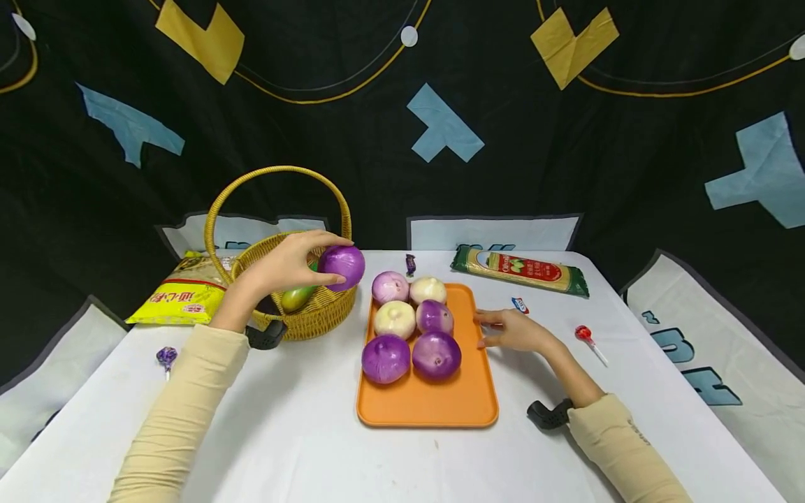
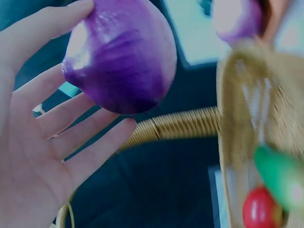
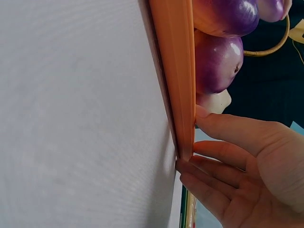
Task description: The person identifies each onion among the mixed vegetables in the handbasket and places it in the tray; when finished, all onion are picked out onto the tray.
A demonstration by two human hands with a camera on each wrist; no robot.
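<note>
Fingers (image 2: 71,142) of the left hand (image 1: 286,269) curl about a purple onion (image 1: 342,266), thumb above and fingertips below, the bulb pinched at its widest girth and held in the air just over the rim of the wicker basket (image 1: 314,314), on the side nearest the orange tray (image 1: 440,402). Left wrist view: the same onion (image 2: 121,57) sits out on the fingertips, the palm bare beneath it and the basket's handle (image 2: 185,124) behind. Right hand (image 1: 512,330): fingers straight and relaxed, flat on the white tablecloth (image 1: 302,433), their tips touching the tray's right edge (the right wrist view shows the fingertips (image 3: 209,118) against the orange lip (image 3: 178,71)); it holds nothing. Six more onions lie on the tray in three pairs, the two large purple ones (image 1: 411,356) nearest the person.

Handling, as a judgement: the onion looks firm, rounded and glossy, so moderately heavy for its size, unlikely to bruise or deform, but liable to roll and to slip on its smooth skin. A grip across the equator with thumb opposed to the fingers, as shown, seems soundest; the tapering ends offer poor purchase.

Inside the basket lie a green item (image 1: 297,297) and, in the left wrist view, a red one (image 2: 261,209), both too blurred to name
</note>
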